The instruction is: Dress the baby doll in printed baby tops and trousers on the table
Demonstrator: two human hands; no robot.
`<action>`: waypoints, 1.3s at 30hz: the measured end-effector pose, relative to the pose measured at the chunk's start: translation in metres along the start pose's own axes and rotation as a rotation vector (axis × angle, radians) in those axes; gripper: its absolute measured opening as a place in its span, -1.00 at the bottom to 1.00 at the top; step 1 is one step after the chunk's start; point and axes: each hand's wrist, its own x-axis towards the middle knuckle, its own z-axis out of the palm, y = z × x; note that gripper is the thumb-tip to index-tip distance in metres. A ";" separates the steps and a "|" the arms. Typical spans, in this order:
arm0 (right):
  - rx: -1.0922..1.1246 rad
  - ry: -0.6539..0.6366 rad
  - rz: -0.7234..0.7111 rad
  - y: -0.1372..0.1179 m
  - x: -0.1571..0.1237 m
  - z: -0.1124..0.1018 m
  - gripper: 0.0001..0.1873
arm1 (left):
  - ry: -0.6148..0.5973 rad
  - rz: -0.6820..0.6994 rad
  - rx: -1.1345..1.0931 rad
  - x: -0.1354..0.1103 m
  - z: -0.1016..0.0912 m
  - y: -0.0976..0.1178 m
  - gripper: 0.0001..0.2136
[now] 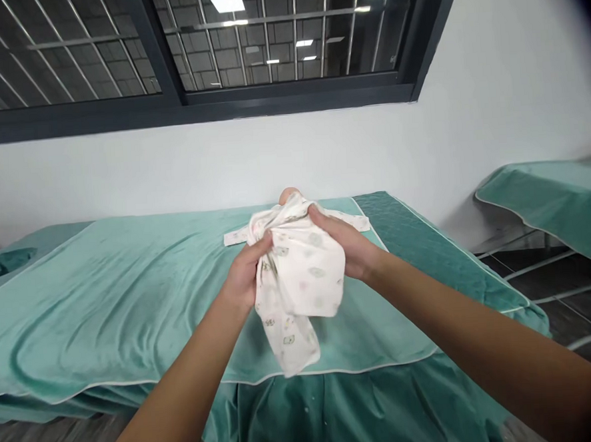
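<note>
My left hand (245, 272) and my right hand (345, 241) both grip a white printed baby garment (314, 270), thumbs on top and the other fingers mostly hidden by the fabric. The cloth is bunched between my hands and hangs down towards me, one leg-like part (290, 335) lower than the rest. Behind it, white printed sleeves (358, 222) stretch out to both sides on the bed; whether they belong to the same garment I cannot tell. A rounded skin-coloured shape, like a doll's head (288, 195), shows just past the cloth.
A bed with a light green cover (129, 291) stands against the white wall (197, 167). Above is a dark-framed window (293, 101) with metal bars. Another green-covered bed (564, 198) with a metal frame is at the right. A dark green cloth (5, 263) lies far left.
</note>
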 end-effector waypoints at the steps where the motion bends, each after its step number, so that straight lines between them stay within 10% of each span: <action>1: -0.010 -0.056 0.045 0.002 -0.002 -0.001 -0.42 | 0.005 -0.017 -0.040 0.002 0.003 0.002 -0.49; 6: -0.140 -0.314 0.233 0.007 -0.011 -0.006 -0.47 | -0.003 -0.142 -0.027 0.002 0.013 0.002 -0.52; 14: -0.165 0.188 -0.074 0.005 0.006 -0.012 -0.64 | 0.014 -0.212 0.181 -0.001 0.001 -0.012 -0.56; 23: 0.004 0.106 0.091 0.038 -0.017 -0.030 -0.51 | 0.140 -0.184 0.262 0.008 -0.004 -0.016 -0.55; 27: 0.032 0.136 0.204 0.079 -0.047 -0.029 -0.48 | 0.228 -0.163 0.620 0.009 -0.013 -0.039 -0.55; 33: -0.212 0.321 0.196 0.128 -0.083 -0.035 -0.67 | -0.003 -0.103 1.373 0.014 -0.011 -0.067 -0.76; 39: -0.331 0.368 0.090 0.142 -0.085 -0.038 -0.67 | -0.035 -0.059 1.503 0.012 -0.002 -0.080 -0.79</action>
